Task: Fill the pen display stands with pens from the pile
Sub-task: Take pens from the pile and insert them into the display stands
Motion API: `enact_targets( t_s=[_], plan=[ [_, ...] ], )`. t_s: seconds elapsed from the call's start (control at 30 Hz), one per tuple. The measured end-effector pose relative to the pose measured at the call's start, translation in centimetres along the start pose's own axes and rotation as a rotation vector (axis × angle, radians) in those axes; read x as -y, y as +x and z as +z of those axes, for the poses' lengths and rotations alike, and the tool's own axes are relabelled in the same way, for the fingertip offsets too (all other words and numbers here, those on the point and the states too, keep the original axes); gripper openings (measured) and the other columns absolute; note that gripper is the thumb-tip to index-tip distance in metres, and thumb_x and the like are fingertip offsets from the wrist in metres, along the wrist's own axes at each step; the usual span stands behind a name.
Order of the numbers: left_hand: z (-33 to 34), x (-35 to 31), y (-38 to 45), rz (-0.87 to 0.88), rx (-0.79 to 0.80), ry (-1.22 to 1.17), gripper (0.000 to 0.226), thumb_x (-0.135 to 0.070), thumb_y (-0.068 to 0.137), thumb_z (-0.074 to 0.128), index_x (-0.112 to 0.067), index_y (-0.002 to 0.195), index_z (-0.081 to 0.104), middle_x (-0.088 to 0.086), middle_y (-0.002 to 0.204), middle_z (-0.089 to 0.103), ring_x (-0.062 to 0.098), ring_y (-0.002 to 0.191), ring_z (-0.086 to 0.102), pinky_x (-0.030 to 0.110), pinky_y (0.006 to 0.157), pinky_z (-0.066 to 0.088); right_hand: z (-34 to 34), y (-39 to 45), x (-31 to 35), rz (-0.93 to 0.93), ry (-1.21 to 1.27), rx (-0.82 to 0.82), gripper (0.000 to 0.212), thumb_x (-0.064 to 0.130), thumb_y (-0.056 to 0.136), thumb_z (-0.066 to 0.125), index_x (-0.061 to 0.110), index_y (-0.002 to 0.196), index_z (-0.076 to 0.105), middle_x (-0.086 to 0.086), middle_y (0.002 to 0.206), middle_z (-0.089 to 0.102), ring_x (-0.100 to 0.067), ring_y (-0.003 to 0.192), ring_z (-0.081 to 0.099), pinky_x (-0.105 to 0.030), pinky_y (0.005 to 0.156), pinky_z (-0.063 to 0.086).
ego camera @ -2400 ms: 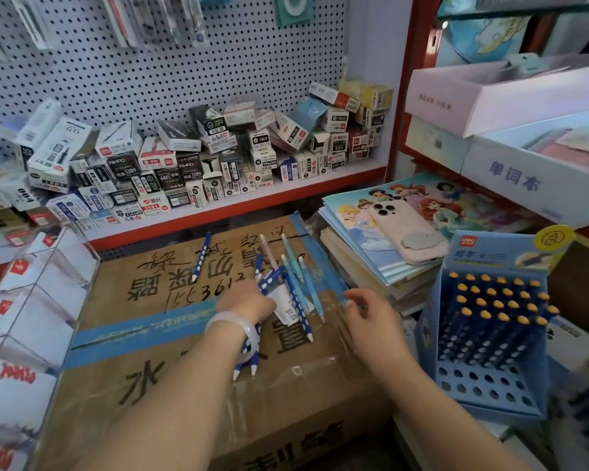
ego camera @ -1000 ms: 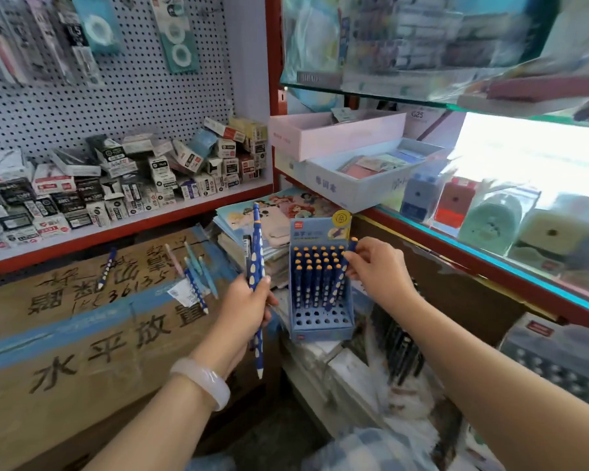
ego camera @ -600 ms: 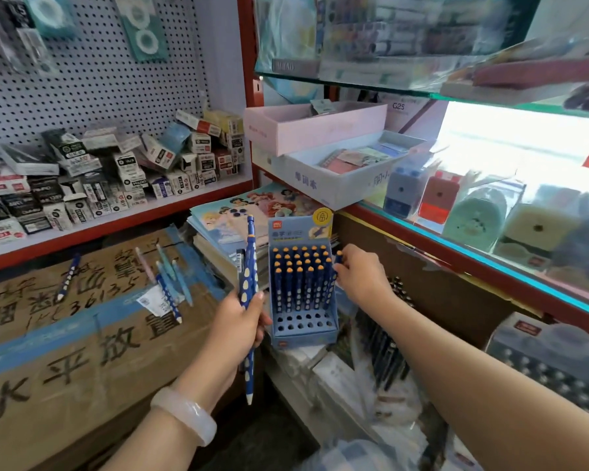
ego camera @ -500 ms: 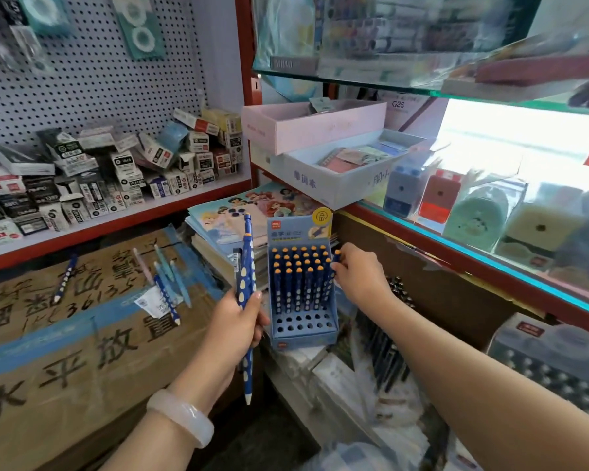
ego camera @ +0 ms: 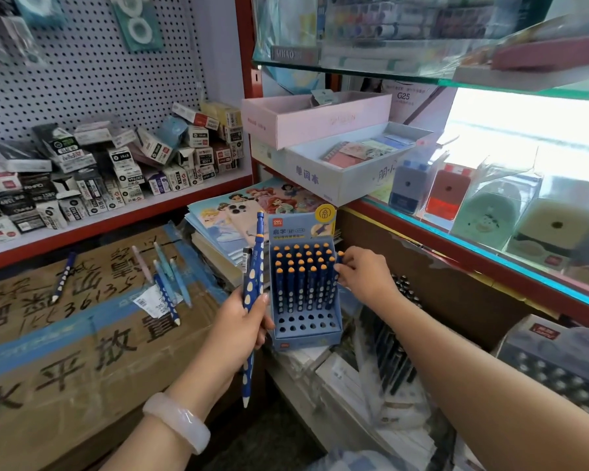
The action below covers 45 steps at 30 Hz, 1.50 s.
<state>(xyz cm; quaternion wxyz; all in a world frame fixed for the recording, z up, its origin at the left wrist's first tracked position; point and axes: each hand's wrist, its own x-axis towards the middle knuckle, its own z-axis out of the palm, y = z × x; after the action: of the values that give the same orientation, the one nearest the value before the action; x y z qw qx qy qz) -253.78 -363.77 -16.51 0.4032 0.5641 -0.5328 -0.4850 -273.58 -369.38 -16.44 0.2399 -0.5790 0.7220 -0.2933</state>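
A blue pen display stand (ego camera: 305,329) sits at centre, its back rows holding dark blue pens with orange caps, its front rows of holes bare. My left hand (ego camera: 244,322) grips a bundle of blue spotted pens (ego camera: 251,283) upright, just left of the stand. My right hand (ego camera: 361,273) pinches one blue pen (ego camera: 335,277) at the stand's right edge, its tip down among the rows. Several loose pens (ego camera: 165,283) lie in a pile on the cardboard box (ego camera: 82,351) to the left.
A stack of princess notebooks with a pink phone (ego camera: 238,215) lies behind the stand. Small boxes crowd the red shelf (ego camera: 116,171) at left. Pink and blue trays (ego camera: 337,158) and a glass counter (ego camera: 490,215) stand to the right. Packaged pens (ego camera: 391,351) lie below.
My view swung from the box to the stand. My left hand lifted the pen bundle beside the stand. My right hand brought one pen to the stand's right edge and lowered it.
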Motion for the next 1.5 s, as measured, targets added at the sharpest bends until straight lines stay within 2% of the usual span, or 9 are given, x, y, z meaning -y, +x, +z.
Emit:
enact_targets(
  t_s=[0.17,0.27,0.67,0.8,0.83,0.97,1.2,1.37,1.5],
  plan=[
    [0.1,-0.1,0.1,0.001,0.0,-0.006,0.012,-0.023,0.097,0.042,-0.016,0.094,0.051,0.001,0.063,0.055,0.008,0.045,0.046,0.02,0.047,0.04,0.0,-0.2,-0.5,-0.13,-0.169,0.027,0.009,0.02,0.095,0.053,0.012,0.096,0.054,-0.009,0.097,0.066,-0.026,0.09,0.061,-0.037,0.079,0.051],
    [0.0,-0.1,0.2,0.004,-0.001,-0.001,0.012,-0.023,0.097,0.042,-0.015,0.096,0.051,0.001,0.063,0.056,0.007,0.045,0.046,0.02,0.048,0.041,0.2,-0.3,-0.6,-0.244,-0.318,0.107,0.02,0.02,0.094,0.054,0.011,0.112,0.057,-0.008,0.106,0.065,-0.026,0.099,0.059,-0.036,0.082,0.05],
    [-0.1,0.1,-0.1,-0.016,0.037,-0.085,0.014,-0.02,0.097,0.044,-0.011,0.089,0.052,0.002,0.061,0.056,0.007,0.04,0.043,0.02,0.042,0.037,0.8,-0.2,-0.3,-0.049,-0.501,0.111,0.019,0.018,0.095,0.049,0.009,0.106,0.062,-0.01,0.105,0.064,-0.028,0.095,0.061,-0.033,0.072,0.047],
    [-0.4,-0.1,-0.2,-0.033,0.103,-0.245,0.016,-0.013,0.096,0.046,-0.003,0.088,0.055,0.005,0.061,0.055,0.006,0.036,0.039,0.017,0.036,0.031,-0.2,-1.2,1.3,-0.118,-0.242,-0.127,0.019,0.025,0.096,0.05,0.013,0.103,0.063,-0.005,0.093,0.067,-0.023,0.085,0.063,-0.035,0.073,0.052],
    [-0.4,-0.1,-0.2,-0.035,0.12,-0.267,0.015,-0.012,0.096,0.046,-0.002,0.089,0.056,0.005,0.061,0.055,0.006,0.035,0.038,0.017,0.036,0.031,-0.2,-1.4,2.1,-0.137,-0.079,-0.109,0.019,0.025,0.096,0.051,0.014,0.103,0.064,-0.003,0.089,0.068,-0.018,0.08,0.063,-0.033,0.072,0.054],
    [-0.4,-0.2,-0.4,-0.036,0.177,-0.299,0.014,-0.012,0.094,0.049,-0.002,0.088,0.057,0.002,0.056,0.058,0.007,0.035,0.035,0.017,0.034,0.028,0.9,-2.8,5.5,-0.007,0.565,0.231,0.018,0.026,0.097,0.051,0.015,0.092,0.064,0.002,0.078,0.065,-0.008,0.069,0.056,-0.017,0.058,0.052],
    [-1.7,0.0,-1.0,-0.076,0.198,-0.241,0.014,-0.015,0.093,0.052,-0.003,0.091,0.058,0.0,0.059,0.061,0.006,0.036,0.036,0.017,0.035,0.027,2.1,-3.3,7.0,0.038,0.934,0.203,0.03,0.026,0.099,0.043,0.008,0.095,0.066,-0.003,0.076,0.061,-0.006,0.06,0.052,-0.018,0.056,0.045],
    [-2.2,0.7,-0.9,-0.133,0.174,-0.223,0.015,-0.016,0.094,0.051,-0.004,0.091,0.058,0.005,0.067,0.063,0.006,0.036,0.037,0.017,0.035,0.028,2.5,-3.8,7.6,-0.088,0.801,0.189,0.015,0.017,0.095,0.052,0.007,0.099,0.063,-0.003,0.078,0.063,-0.002,0.059,0.056,-0.013,0.058,0.05],
    [-2.3,1.4,0.0,-0.21,-0.042,-0.234,0.017,-0.019,0.096,0.049,-0.003,0.097,0.054,0.006,0.068,0.054,0.007,0.038,0.038,0.016,0.033,0.031,2.5,-3.3,6.8,-0.133,0.674,-0.037,0.014,0.015,0.096,0.052,0.006,0.102,0.06,-0.002,0.078,0.064,-0.007,0.066,0.059,-0.022,0.069,0.056]
  ],
)
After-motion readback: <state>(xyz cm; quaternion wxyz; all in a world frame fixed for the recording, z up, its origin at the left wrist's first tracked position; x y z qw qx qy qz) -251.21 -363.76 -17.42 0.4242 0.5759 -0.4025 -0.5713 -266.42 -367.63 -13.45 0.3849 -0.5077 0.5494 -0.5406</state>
